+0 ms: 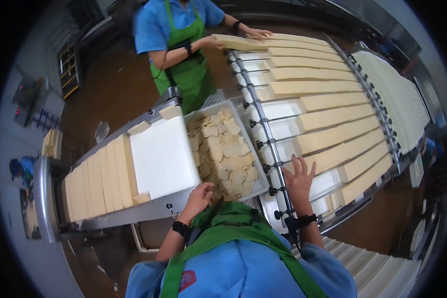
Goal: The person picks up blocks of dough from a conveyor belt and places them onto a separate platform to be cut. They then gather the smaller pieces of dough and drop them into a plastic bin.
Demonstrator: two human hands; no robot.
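My right hand (299,183) has its fingers spread over the near end of a long cream-coloured strip (340,156) on the slotted conveyor to the right. Its fingertips seem to touch that strip. Several similar strips lie side by side there, between thin dividers. My left hand (199,197) is curled, fingers together, by the corner of the left conveyor and the near rim of the crate. Whatever it holds, if anything, is hidden. Inside the white crate (259,171), between the conveyors, are many flat cream-coloured scraps (228,154).
On the left conveyor (164,159), upright cream slabs (104,174) stand in a row beside a bare white belt. A metal rail (260,114) with black knobs crosses the right conveyor. Opposite, a co-worker in a green apron (188,69) has both hands on the farthest strip (241,43).
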